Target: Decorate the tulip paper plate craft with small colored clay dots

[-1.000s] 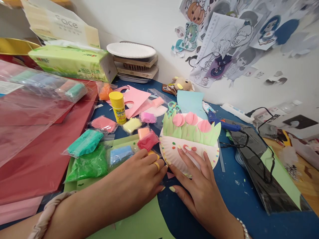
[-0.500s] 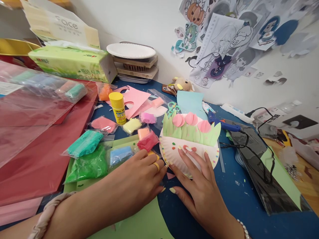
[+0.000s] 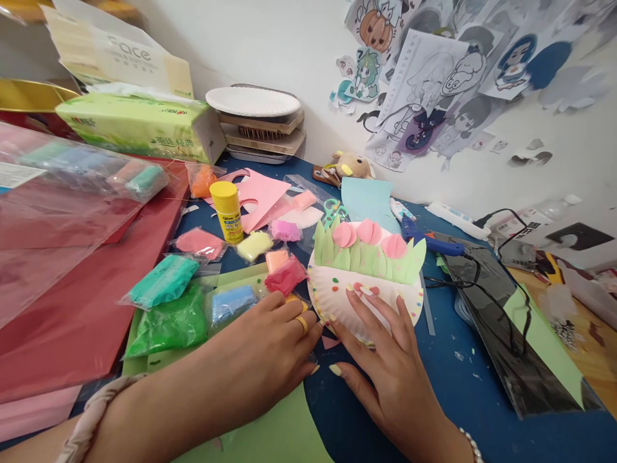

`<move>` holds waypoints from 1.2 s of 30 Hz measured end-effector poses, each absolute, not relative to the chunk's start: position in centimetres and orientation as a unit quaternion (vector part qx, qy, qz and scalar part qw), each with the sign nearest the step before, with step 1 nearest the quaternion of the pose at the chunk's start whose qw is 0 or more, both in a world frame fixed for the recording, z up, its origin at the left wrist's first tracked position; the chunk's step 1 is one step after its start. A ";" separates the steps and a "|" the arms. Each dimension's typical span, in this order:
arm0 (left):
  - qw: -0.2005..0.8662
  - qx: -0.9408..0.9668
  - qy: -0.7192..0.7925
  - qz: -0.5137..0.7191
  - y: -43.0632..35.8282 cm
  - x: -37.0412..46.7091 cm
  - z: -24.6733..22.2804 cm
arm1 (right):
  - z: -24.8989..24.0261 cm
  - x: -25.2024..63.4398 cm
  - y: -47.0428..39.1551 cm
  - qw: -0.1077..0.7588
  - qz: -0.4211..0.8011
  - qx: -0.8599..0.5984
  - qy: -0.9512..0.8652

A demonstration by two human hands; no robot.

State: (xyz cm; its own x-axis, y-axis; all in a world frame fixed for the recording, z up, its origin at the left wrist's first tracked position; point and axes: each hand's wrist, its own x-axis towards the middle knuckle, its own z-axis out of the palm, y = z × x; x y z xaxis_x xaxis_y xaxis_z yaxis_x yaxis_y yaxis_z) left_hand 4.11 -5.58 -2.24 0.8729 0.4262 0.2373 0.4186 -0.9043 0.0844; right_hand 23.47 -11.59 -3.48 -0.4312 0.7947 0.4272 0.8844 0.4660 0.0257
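A paper plate craft (image 3: 332,307) lies on the dark blue table, with green paper leaves (image 3: 366,262), pink paper flowers (image 3: 369,232) and small coloured dots along its rim. My right hand (image 3: 385,347) rests on the plate's lower part, fingers spread and fingertips near red dots. Bent and held close together, the fingers of my left hand (image 3: 279,337) are at the plate's lower left edge, beside a yellow-orange packet (image 3: 296,301). What they pinch, if anything, is hidden. Bagged clay surrounds that hand: blue (image 3: 234,303), red (image 3: 285,275) and green (image 3: 171,321).
A glue stick (image 3: 226,212) stands behind the clay bags. Green scissors (image 3: 333,212) and a blue glue gun (image 3: 434,242) lie past the plate. Black cables cross a dark sheet (image 3: 486,308) at right. Red card (image 3: 72,302) fills the left; a tissue pack (image 3: 139,128) stands behind.
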 end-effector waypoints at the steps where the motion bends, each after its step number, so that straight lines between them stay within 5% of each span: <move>1: 0.014 0.968 0.218 0.126 -5.6 4.1 -2.3 | -3.4 23.5 -11.6 0.184 -0.126 -0.502 -0.836; 13: 0.013 0.967 0.222 0.127 -5.7 3.9 -2.9 | -3.0 23.1 -11.7 0.180 -0.208 -0.486 -0.830; 36: 0.012 0.967 0.222 0.124 -5.6 4.0 -2.7 | -3.9 23.1 -11.8 0.206 -0.150 -0.508 -0.823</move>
State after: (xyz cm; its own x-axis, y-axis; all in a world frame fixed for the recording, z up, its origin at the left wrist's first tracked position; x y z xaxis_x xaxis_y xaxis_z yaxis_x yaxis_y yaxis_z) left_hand 3.97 -5.60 -2.72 0.8710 0.4317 0.2344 0.4256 -0.9015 0.0785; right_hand 23.15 -11.81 -3.89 -0.3991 0.7741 0.4915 0.8978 0.4388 0.0380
